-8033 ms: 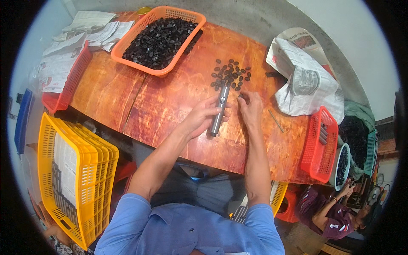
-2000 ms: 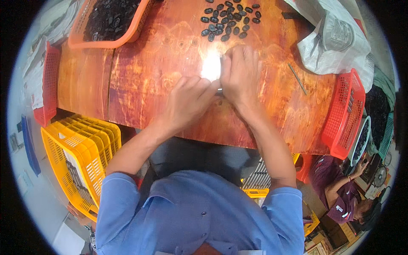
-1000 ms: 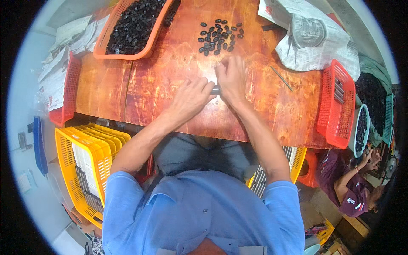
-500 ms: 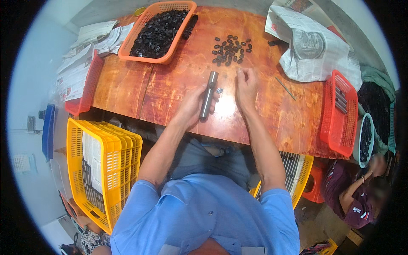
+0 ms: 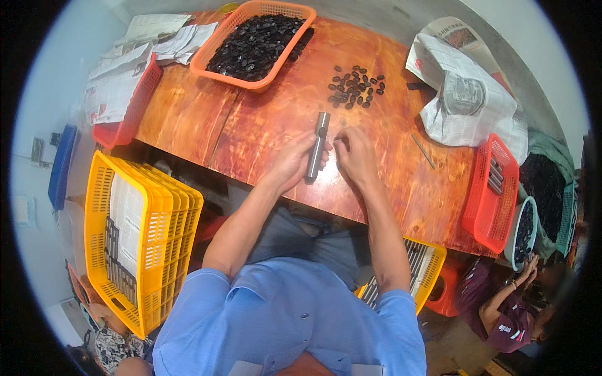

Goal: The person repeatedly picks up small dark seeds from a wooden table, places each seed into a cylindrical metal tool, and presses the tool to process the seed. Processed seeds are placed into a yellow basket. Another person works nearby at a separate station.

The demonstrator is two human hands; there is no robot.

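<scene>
My left hand (image 5: 295, 161) is wrapped round a dark grey metal tube (image 5: 317, 149) with a round spot on its upper part, held near the table's front edge. Just to the right of the tube is my right hand (image 5: 356, 156), its fingers curled together close to the left fingertips. Whatever those fingers may hold is hidden. Beyond both hands lies a loose group of small black oval pieces (image 5: 356, 88) on the reddish-brown wooden table (image 5: 276, 113).
An orange basket (image 5: 199, 61) full of black pieces stands far left. At right are a thin rod (image 5: 424, 151), crumpled printed sheets (image 5: 464, 94) and a red basket (image 5: 484, 216) holding tubes. Yellow crates (image 5: 147, 250) stand at lower left. Another person's hand (image 5: 528, 273) reaches a pale basin (image 5: 515, 241).
My right hand has moved left and toward me, from apart on the table to close beside the tube. My left hand keeps its hold on the tube. The whole view has shifted slightly.
</scene>
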